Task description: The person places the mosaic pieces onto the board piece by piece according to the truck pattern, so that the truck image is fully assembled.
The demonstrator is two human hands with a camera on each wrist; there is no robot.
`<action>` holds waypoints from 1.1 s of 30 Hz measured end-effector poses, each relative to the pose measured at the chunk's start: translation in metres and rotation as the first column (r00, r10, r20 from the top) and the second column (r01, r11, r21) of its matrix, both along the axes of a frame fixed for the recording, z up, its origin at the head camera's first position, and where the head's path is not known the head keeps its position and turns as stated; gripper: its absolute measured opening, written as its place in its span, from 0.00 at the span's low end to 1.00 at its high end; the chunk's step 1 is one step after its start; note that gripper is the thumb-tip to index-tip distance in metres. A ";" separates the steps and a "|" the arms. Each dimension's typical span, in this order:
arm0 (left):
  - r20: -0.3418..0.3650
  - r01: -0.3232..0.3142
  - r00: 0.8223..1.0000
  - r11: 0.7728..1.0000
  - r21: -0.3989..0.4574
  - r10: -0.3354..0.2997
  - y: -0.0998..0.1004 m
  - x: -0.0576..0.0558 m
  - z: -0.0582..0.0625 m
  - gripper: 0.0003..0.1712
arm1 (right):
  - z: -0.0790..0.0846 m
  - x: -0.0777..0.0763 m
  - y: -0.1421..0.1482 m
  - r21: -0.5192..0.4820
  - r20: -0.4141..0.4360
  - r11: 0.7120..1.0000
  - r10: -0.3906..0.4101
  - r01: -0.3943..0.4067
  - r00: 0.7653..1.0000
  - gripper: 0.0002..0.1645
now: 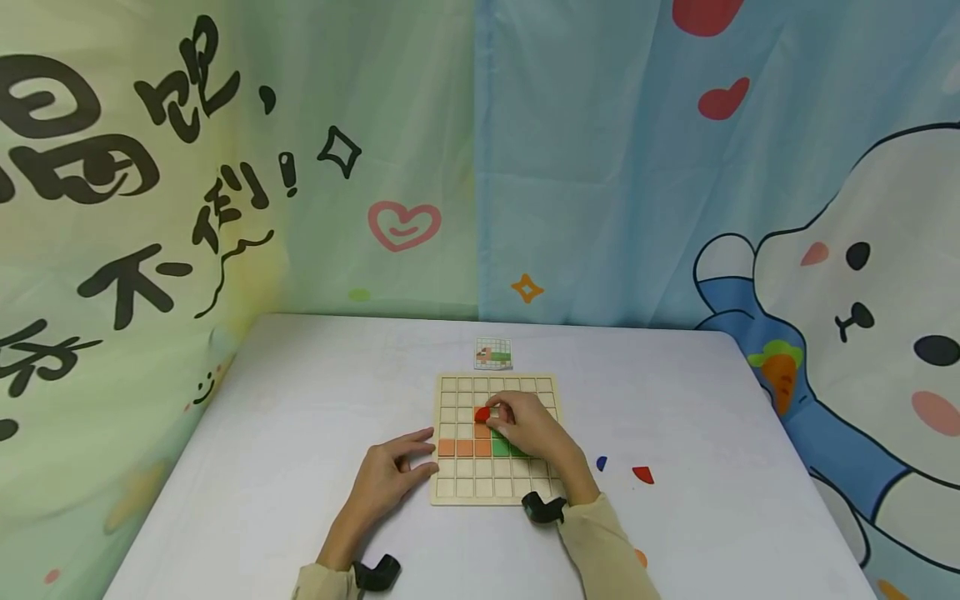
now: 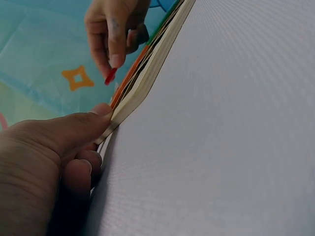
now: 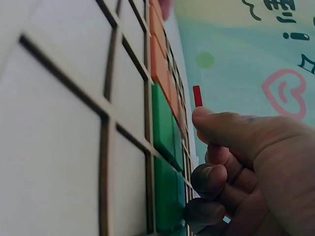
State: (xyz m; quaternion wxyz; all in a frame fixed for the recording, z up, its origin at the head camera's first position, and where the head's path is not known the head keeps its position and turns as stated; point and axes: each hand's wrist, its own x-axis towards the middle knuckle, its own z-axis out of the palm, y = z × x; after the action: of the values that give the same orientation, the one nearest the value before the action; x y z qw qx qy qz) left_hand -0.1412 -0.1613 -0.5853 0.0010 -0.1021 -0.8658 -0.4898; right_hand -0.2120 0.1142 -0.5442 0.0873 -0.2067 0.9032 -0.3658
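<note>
My left hand (image 1: 387, 477) rests at the left edge of a pale wooden grid board (image 1: 495, 489), its thumb and fingertips touching the rim. Between the thumb and index finger of my right hand (image 1: 534, 427), a small red tile (image 1: 482, 414) with a rounded edge is pinched over the upper middle of the grid. The right wrist view shows this red tile (image 3: 198, 96) edge-on, above the board surface. Orange tiles (image 1: 465, 448) and green tiles (image 1: 500, 448) lie side by side in one row. More orange (image 1: 482, 431) shows just above that row, and the right hand hides part of the green.
Behind the board lies a small pattern card (image 1: 492, 354) with a coloured grid picture. To the right on the white table (image 1: 720, 500) are a blue half-round piece (image 1: 602, 463) and a red wedge-shaped piece (image 1: 642, 475). An orange piece (image 1: 641, 557) peeks out beside the right sleeve.
</note>
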 end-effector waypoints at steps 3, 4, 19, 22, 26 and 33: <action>0.005 0.000 1.000 1.000 0.000 0.000 0.000 0.000 0.000 0.16 | -0.001 0.000 -0.006 0.014 -0.003 1.000 -0.011 0.011 1.000 0.15; 0.006 0.001 1.000 1.000 -0.001 -0.001 0.000 0.000 0.000 0.16 | -0.001 0.000 -0.008 0.021 -0.006 1.000 -0.014 0.014 1.000 0.15; -0.005 0.012 1.000 1.000 -0.006 -0.012 -0.001 0.000 -0.001 0.16 | -0.004 -0.004 -0.027 0.055 -0.018 0.998 0.001 0.000 1.000 0.15; -0.004 0.011 1.000 1.000 -0.008 -0.011 -0.001 0.000 -0.002 0.16 | -0.004 -0.004 -0.028 0.057 -0.015 0.998 -0.006 0.007 1.000 0.14; -0.008 0.010 1.000 1.000 -0.012 -0.010 -0.001 0.000 -0.002 0.16 | -0.006 -0.005 -0.029 0.058 -0.012 0.998 -0.014 0.015 1.000 0.14; -0.019 0.011 1.000 1.000 -0.011 -0.011 -0.001 -0.001 -0.002 0.16 | -0.006 -0.005 -0.029 0.059 -0.015 0.998 -0.024 0.024 1.000 0.14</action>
State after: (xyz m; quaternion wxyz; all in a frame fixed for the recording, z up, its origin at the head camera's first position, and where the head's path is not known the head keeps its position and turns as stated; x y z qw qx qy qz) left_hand -0.1417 -0.1625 -0.5873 0.0061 -0.1114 -0.8679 -0.4840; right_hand -0.2167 0.0848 -0.5500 0.0824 -0.1959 0.9167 -0.3385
